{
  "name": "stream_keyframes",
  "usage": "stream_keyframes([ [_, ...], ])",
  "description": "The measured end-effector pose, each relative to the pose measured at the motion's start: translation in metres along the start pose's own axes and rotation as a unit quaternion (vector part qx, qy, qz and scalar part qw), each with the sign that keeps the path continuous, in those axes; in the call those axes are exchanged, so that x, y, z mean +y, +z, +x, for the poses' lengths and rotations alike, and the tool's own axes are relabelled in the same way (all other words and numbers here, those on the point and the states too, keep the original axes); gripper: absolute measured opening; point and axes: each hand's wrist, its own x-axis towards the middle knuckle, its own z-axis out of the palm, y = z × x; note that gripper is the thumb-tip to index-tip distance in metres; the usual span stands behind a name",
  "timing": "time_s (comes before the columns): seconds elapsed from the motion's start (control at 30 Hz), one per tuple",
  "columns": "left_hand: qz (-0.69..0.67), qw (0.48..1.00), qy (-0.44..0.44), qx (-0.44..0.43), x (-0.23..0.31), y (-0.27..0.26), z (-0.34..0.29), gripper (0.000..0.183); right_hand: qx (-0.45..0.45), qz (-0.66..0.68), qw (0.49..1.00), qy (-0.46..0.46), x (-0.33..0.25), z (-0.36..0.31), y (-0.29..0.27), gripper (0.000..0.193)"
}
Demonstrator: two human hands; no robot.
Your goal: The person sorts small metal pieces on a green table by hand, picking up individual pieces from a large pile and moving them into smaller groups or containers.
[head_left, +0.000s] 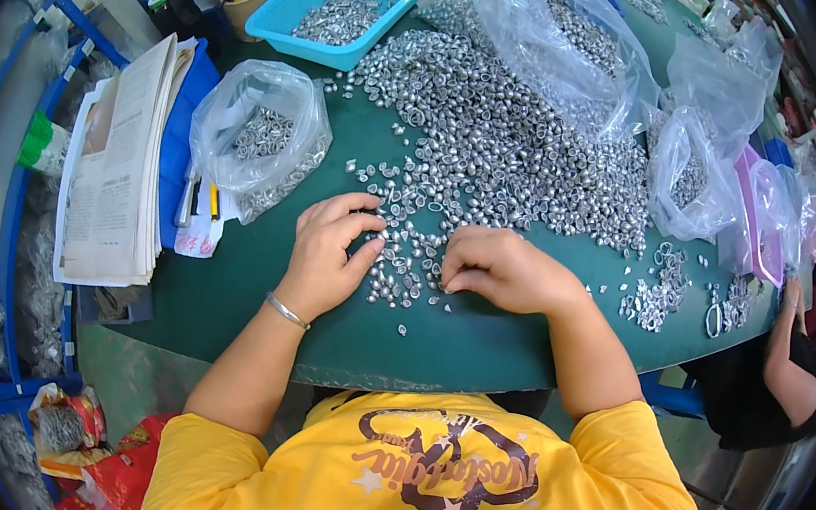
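Note:
A big heap of small silver metal rings (500,134) covers the middle of the green table (259,272). My left hand (327,252) rests palm down at the heap's near edge, fingers curled over a few loose rings. My right hand (498,267) lies beside it, fingertips pinched together at several rings (408,273) between the two hands. Whether the pinch holds a ring is hidden by the fingers. A thin bracelet sits on my left wrist.
A clear bag of rings (259,136) lies at the left, larger bags (569,35) at the right. A blue basket (345,10) holds more rings at the back. Stacked papers (121,167) lie at the left edge. Another person's arm (782,353) is at the lower right.

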Motion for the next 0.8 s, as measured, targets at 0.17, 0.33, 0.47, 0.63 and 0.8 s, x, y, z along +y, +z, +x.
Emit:
stream_keyframes([
  [0.17,-0.009,1.0,0.004,0.0,0.0,0.0,0.0,0.017,0.015,0.345,0.932,0.109,0.002,-0.003,-0.006,0.004],
  [0.33,-0.013,1.0,0.013,0.003,-0.002,0.002,-0.002,0.017,0.02,0.439,0.896,0.059,0.012,-0.002,-0.003,0.003],
  [0.47,-0.014,0.999,0.004,0.032,0.003,0.001,-0.004,0.017,0.122,0.647,0.752,0.036,0.016,-0.007,-0.022,0.011],
  [0.63,0.01,0.993,0.061,0.098,0.02,0.004,0.01,0.014,0.303,0.618,0.724,0.044,0.03,-0.024,-0.054,0.017],
  [0.8,0.06,0.98,0.178,0.058,0.046,0.047,0.062,0.01,0.409,0.472,0.765,0.157,0.028,-0.02,-0.055,0.014],
])
